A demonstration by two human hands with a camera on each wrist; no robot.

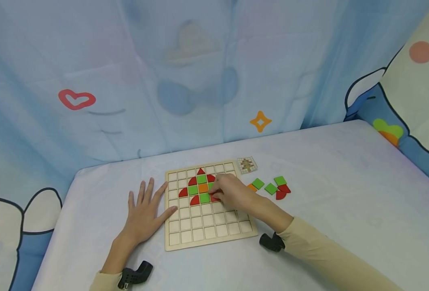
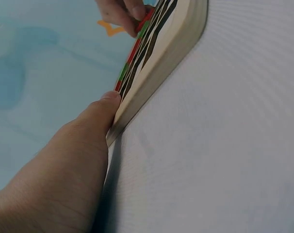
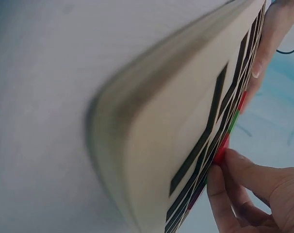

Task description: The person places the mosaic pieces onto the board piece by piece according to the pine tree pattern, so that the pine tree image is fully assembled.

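Note:
A wooden grid board [image 1: 196, 234] lies flat, with red, green and orange tiles set in its upper and middle squares. My right hand [image 1: 234, 194] is over the right part of that pattern. In the right wrist view its thumb and forefinger pinch a red tile [image 3: 221, 152] at the board's surface; the tile's full outline is hidden. Fingers spread, my left hand [image 1: 143, 218] rests beside the board, its thumb and forefinger touching the left edge. The left wrist view shows the left thumb [image 2: 106, 109] against the board's side [image 2: 161, 73].
Right of the board lie loose green tiles [image 1: 271, 188], red tiles [image 1: 281, 195] and an orange tile [image 1: 252, 187]. A small pattern card [image 1: 247, 165] sits by the top right corner. A pale cloth covers the table [image 1: 327, 182]; a printed blue curtain [image 1: 199, 81] hangs behind.

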